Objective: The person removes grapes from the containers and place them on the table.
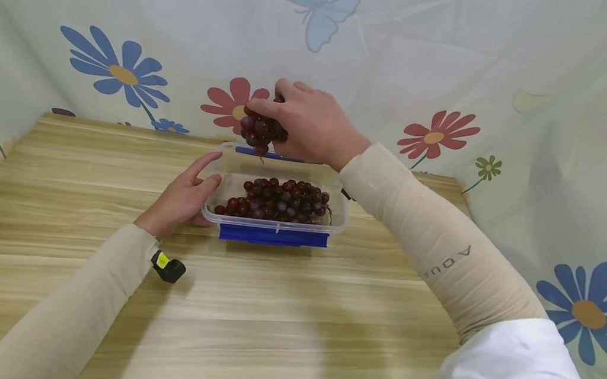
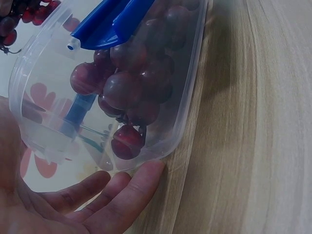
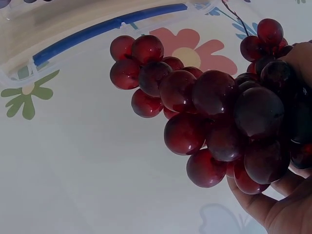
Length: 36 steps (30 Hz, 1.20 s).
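A bunch of dark red grapes (image 1: 257,131) is held up by my right hand (image 1: 309,121), above the far rim of a clear plastic container (image 1: 338,219). In the right wrist view the bunch (image 3: 214,117) hangs from the fingers (image 3: 253,202); part of the grip is hidden behind the grapes. More grapes (image 1: 286,201) lie inside the container. My left hand (image 1: 182,195) is at the container's left end, touching it. The left wrist view shows its fingers (image 2: 122,204) extended beside the lower corner of the see-through wall; the thumb is not clearly seen there.
Blue latch flaps (image 1: 273,236) are on the container's near and far sides, the near one hanging outward. The container stands on a wood-grain table (image 1: 272,318). Behind the table hangs a pale cloth (image 1: 426,56) printed with flowers and a butterfly.
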Tool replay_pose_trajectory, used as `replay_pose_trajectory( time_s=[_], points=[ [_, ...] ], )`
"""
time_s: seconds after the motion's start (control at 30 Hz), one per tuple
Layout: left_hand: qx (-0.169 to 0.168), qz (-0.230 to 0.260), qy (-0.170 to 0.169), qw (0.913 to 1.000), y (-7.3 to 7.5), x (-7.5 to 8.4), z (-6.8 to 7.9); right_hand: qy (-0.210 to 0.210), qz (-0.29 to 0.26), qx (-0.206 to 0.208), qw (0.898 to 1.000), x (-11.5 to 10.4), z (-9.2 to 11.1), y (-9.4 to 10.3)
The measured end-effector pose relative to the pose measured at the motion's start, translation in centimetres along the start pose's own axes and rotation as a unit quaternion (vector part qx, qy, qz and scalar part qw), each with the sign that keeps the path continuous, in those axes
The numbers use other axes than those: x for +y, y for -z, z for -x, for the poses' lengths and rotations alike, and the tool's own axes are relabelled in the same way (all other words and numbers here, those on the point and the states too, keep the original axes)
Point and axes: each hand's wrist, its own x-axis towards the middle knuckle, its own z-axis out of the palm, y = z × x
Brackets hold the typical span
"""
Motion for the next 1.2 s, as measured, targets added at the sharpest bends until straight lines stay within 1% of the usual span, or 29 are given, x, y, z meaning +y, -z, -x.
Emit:
replay_pose_trajectory(
  time_s=[0.43,0.73,1.0,1.2],
  points=[
    [-0.001,0.001,-0.005,1.0000,0.1,0.2,-0.1,-0.016,0.007,-0.002,1.000,0.5,0.3,0.9],
    [-0.001,0.000,0.002,1.0000,0.0,0.1,0.1,-0.014,-0.008,0.004,1.000,0.9,0.6,0.7],
    [0.000,-0.001,0.005,1.0000,0.0,0.1,0.1,-0.025,-0.013,-0.007,1.000,1.3,1.0,1.1],
    [-0.003,0.001,0.004,1.0000,0.1,-0.1,-0.1,-0.032,-0.019,-0.006,0.999,1.6,1.4,1.1]
  ],
)
